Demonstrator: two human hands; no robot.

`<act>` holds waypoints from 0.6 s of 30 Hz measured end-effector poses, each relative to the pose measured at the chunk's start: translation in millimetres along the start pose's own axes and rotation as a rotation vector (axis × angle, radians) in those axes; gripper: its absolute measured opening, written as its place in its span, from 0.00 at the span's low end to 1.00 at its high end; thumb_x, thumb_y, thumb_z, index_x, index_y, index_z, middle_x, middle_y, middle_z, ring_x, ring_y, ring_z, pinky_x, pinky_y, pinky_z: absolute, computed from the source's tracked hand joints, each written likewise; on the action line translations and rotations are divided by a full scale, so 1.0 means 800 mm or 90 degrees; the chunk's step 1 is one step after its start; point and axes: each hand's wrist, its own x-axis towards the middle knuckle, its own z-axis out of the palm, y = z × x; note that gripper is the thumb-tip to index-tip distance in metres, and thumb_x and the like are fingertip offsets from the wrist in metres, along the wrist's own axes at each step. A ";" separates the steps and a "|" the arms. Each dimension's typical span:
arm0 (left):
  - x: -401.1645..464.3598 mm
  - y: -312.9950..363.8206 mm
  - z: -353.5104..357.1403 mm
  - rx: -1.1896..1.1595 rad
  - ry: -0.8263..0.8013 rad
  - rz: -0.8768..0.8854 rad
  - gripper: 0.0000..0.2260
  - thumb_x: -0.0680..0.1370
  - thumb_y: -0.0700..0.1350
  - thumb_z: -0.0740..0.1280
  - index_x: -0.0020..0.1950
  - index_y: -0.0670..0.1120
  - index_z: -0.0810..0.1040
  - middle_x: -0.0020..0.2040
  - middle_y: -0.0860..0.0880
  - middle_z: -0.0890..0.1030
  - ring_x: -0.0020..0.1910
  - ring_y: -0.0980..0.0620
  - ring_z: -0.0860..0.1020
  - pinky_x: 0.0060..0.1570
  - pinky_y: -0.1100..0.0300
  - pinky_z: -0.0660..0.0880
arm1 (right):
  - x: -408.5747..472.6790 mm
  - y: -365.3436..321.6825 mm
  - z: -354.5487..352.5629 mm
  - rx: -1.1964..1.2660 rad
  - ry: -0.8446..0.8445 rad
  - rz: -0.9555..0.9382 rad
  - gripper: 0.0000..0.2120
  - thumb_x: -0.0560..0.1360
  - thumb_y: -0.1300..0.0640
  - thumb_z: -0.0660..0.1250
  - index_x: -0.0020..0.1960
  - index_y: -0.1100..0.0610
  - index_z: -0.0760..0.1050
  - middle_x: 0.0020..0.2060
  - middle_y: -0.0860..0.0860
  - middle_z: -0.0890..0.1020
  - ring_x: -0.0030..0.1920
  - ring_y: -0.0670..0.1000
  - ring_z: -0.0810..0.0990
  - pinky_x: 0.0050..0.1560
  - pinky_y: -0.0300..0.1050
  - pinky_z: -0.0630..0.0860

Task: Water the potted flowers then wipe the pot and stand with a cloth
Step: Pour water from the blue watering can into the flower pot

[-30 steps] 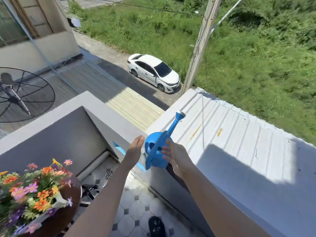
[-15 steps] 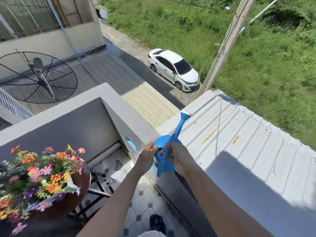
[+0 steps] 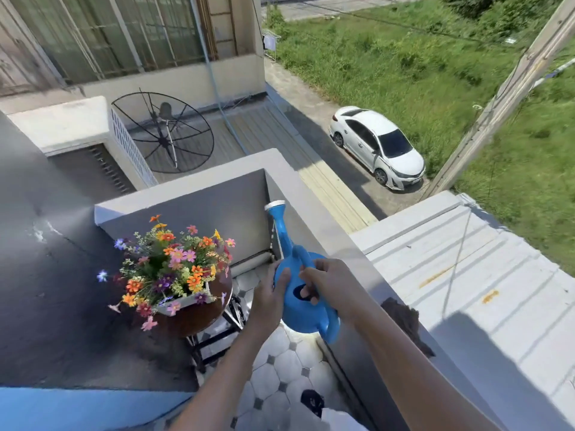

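Observation:
A blue watering can [image 3: 295, 309] is held in both hands above the balcony floor, spout pointing up and away. My right hand [image 3: 329, 283] grips its top handle. My left hand [image 3: 269, 295] presses against its left side. To the left stands a white pot [image 3: 186, 301] full of orange, pink and purple flowers [image 3: 174, 265], resting on a round brown stand [image 3: 199, 315] with dark metal legs. The can's spout tip sits right of the flowers, apart from them. No cloth can be made out.
A grey balcony wall [image 3: 314, 209] runs from the corner along the right side, close behind the can. White octagonal floor tiles [image 3: 280, 368] lie below. A dark wall [image 3: 46, 275] closes the left side. A metal roof [image 3: 466, 275] lies beyond the ledge.
Both hands have carried the watering can off the ledge and leftward, over the balcony floor toward the flowers. My view has turned left, bringing pot and stand nearer the centre.

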 end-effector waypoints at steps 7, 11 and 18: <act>-0.058 0.012 -0.101 -0.038 0.103 0.011 0.15 0.80 0.61 0.58 0.64 0.57 0.73 0.52 0.56 0.82 0.51 0.53 0.82 0.48 0.52 0.81 | -0.025 -0.043 0.096 -0.143 -0.049 -0.109 0.14 0.76 0.57 0.65 0.47 0.70 0.77 0.28 0.56 0.76 0.24 0.49 0.72 0.28 0.44 0.73; -0.081 0.008 -0.150 -0.023 0.150 0.003 0.12 0.80 0.60 0.57 0.61 0.60 0.72 0.51 0.49 0.82 0.49 0.49 0.82 0.50 0.44 0.80 | -0.031 -0.054 0.147 -0.195 -0.070 -0.153 0.17 0.76 0.55 0.65 0.45 0.72 0.75 0.29 0.58 0.72 0.25 0.53 0.70 0.27 0.45 0.70; -0.105 -0.003 -0.206 -0.006 0.202 -0.039 0.24 0.76 0.64 0.55 0.68 0.54 0.70 0.55 0.50 0.82 0.54 0.50 0.81 0.55 0.42 0.77 | -0.034 -0.068 0.212 -0.300 -0.073 -0.176 0.17 0.78 0.53 0.64 0.39 0.66 0.74 0.26 0.56 0.72 0.23 0.53 0.72 0.26 0.45 0.73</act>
